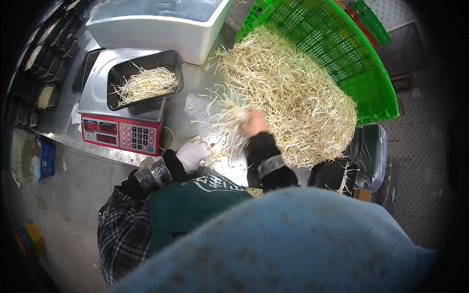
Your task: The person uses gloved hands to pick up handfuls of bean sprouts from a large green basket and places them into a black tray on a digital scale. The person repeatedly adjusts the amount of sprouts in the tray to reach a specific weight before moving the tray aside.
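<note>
My right hand [255, 123], bare and blurred by motion, holds a bunch of bean sprouts [234, 112] at the left edge of a large sprout heap [293, 95]. My left hand [193, 155], in a white glove, rests low over the metal table near its front edge, beside a few loose sprouts; whether its fingers grip any cannot be told. To its upper left, a black plastic tray [176, 91] with a portion of sprouts sits tilted on the steel plate of a red digital scale [159, 128].
A green perforated plastic basket [381, 91] lies open behind the heap. A white foam box [154, 34] stands at the back. Stacked black trays, some with sprouts [45, 97], line the left side. Wrapped black trays [372, 157] stand at the right. Loose sprouts litter the metal table [194, 106].
</note>
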Motion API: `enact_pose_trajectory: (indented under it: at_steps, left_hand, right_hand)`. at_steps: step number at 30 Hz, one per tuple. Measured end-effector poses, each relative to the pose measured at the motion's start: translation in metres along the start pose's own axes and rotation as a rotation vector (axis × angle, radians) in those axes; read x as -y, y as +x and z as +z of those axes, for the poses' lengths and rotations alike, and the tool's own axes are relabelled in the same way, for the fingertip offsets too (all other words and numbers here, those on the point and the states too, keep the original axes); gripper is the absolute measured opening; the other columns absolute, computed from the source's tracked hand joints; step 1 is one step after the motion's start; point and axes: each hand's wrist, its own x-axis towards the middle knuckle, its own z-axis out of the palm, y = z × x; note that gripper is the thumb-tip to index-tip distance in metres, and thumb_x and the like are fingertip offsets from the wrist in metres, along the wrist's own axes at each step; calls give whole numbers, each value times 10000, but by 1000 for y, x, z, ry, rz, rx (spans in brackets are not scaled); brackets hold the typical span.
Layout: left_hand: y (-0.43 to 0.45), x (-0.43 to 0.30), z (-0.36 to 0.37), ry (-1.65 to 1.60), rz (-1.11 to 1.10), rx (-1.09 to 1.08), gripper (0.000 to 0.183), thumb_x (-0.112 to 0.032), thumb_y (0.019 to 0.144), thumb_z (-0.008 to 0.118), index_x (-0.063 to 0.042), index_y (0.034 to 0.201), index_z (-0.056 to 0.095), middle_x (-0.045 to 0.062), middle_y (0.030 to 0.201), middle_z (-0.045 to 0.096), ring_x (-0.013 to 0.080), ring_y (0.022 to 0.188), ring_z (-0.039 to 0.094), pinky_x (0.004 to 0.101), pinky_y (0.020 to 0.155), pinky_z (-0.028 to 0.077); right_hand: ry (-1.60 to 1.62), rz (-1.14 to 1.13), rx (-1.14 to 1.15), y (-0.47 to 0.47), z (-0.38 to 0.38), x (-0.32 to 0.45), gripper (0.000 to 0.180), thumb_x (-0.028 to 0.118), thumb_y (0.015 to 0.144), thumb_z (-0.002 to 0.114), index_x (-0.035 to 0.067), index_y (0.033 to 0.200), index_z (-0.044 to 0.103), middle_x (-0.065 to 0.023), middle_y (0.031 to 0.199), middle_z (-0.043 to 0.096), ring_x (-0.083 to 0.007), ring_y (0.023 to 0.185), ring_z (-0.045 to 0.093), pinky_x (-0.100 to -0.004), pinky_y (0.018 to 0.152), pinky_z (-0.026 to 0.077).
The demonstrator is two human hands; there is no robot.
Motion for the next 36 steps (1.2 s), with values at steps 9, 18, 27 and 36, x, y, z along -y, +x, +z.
enact_pose_trajectory:
  at_steps: [9, 18, 27, 36]
  left_hand:
    - [-17, -7, -9, -89, 35, -57, 509, -152, 664, 612, -131, 1164, 521, 115, 1187, 507, 281, 1159, 428, 499, 1040, 171]
    - [26, 2, -13, -47, -90, -178, 547, -44, 718, 547, -72, 1249, 418, 141, 1234, 455, 333, 1090, 455, 394, 912, 377]
    - [89, 10, -27, 58, -38, -292, 249, -103, 752, 513, -59, 993, 558, 139, 796, 611, 311, 740, 599, 396, 652, 479]
    - [6, 2, -19, 32, 3, 1, 612, -283, 747, 600, -19, 1258, 390, 202, 1259, 407, 359, 1198, 331, 468, 1030, 188]
  right_hand:
    - [10, -509, -37, 0, 4, -38, 472, 237, 727, 628, -22, 1105, 519, -209, 1101, 549, -332, 990, 534, -383, 860, 421]
    - [-124, -551, -152, -67, 34, -47, 574, 272, 676, 659, 14, 1159, 487, -198, 1144, 514, -358, 1090, 458, -410, 950, 351]
    - [86, -420, -89, -26, 8, -32, 483, 186, 665, 592, 28, 1117, 527, -192, 1041, 561, -348, 1001, 511, -392, 877, 413]
    - [-2, -545, -218, -79, 27, -65, 510, 322, 706, 637, 59, 1130, 533, -170, 1173, 492, -346, 1059, 461, -408, 905, 382]
